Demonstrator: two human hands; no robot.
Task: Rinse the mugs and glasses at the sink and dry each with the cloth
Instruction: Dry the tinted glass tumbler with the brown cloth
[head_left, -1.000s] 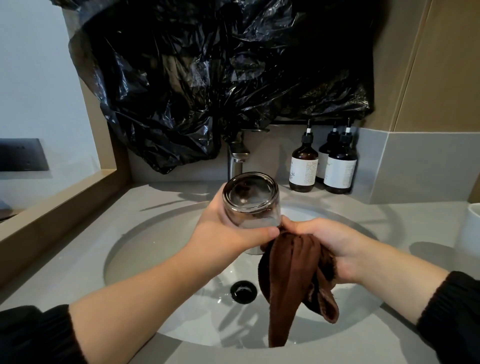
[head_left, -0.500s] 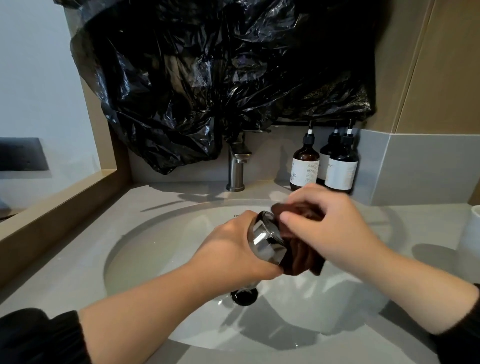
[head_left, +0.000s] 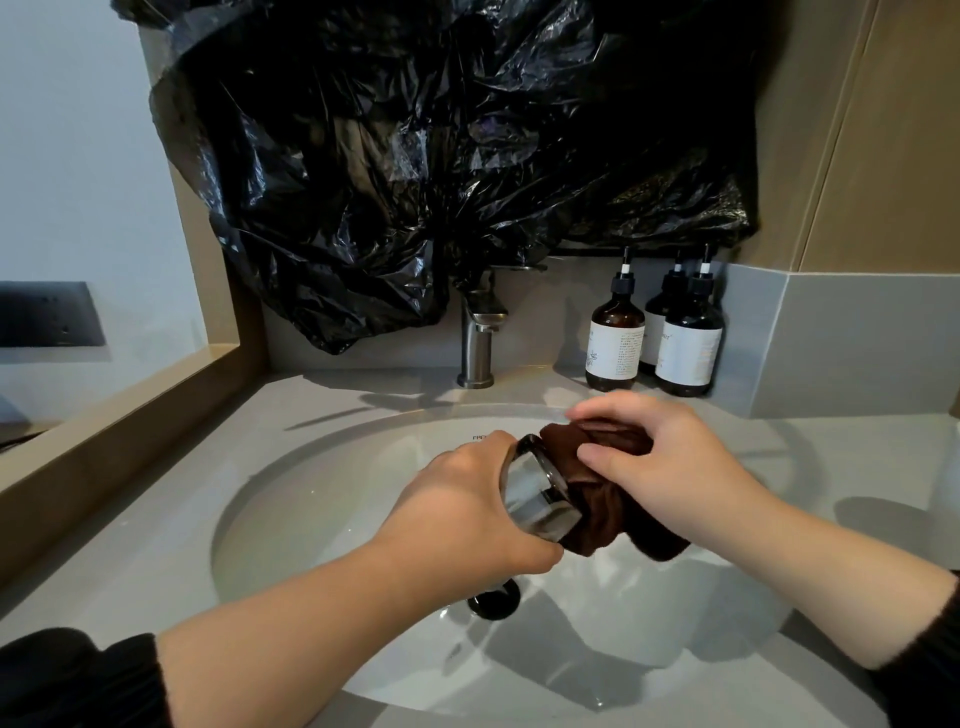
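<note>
Over the white sink basin (head_left: 322, 499) my left hand (head_left: 462, 514) grips a clear glass (head_left: 535, 493) lying on its side, mouth toward the right. A brown cloth (head_left: 602, 488) is bunched against and into the mouth of the glass. My right hand (head_left: 660, 467) holds the cloth from above with curled fingers. The far side of the glass is hidden by the cloth and my hands.
A steel faucet (head_left: 480, 338) stands behind the basin, water off. Three brown pump bottles (head_left: 615, 338) sit at the back right. Black plastic sheeting (head_left: 441, 156) hangs above. A white object (head_left: 953, 467) shows at the right edge. The dark drain (head_left: 496, 603) is below my hands.
One second ago the glass was upright-tilted with the cloth hanging below my right hand. The glass has since been turned sideways and the cloth pushed onto its mouth; little has moved in the last half second.
</note>
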